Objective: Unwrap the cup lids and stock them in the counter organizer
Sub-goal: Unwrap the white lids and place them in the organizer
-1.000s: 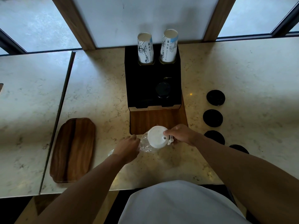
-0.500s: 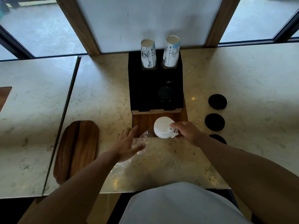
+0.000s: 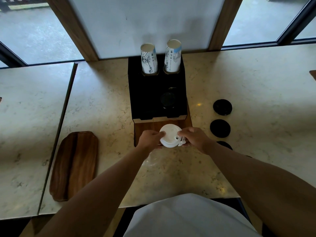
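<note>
**Both hands on the white lid stack, near the counter's front edge**

Left hand (image 3: 150,138) and right hand (image 3: 194,139) grip a stack of white plastic lids (image 3: 170,136) from either side, fingers curled round its rim; sip hole on the top lid faces right. Stack held over the wooden base (image 3: 147,128) just in front of the black organizer (image 3: 145,94). Crumpled clear wrap (image 3: 149,162) lies on the marble-look counter (image 3: 102,100) beneath the left forearm. Wooden tray (image 3: 75,163), rounded corners, towards the front-left corner. Round black lids (image 3: 220,128) in a row along the right side. At the organizer's back, two upturned paper cup stacks (image 3: 148,59) with line drawings; print unreadable.
</note>
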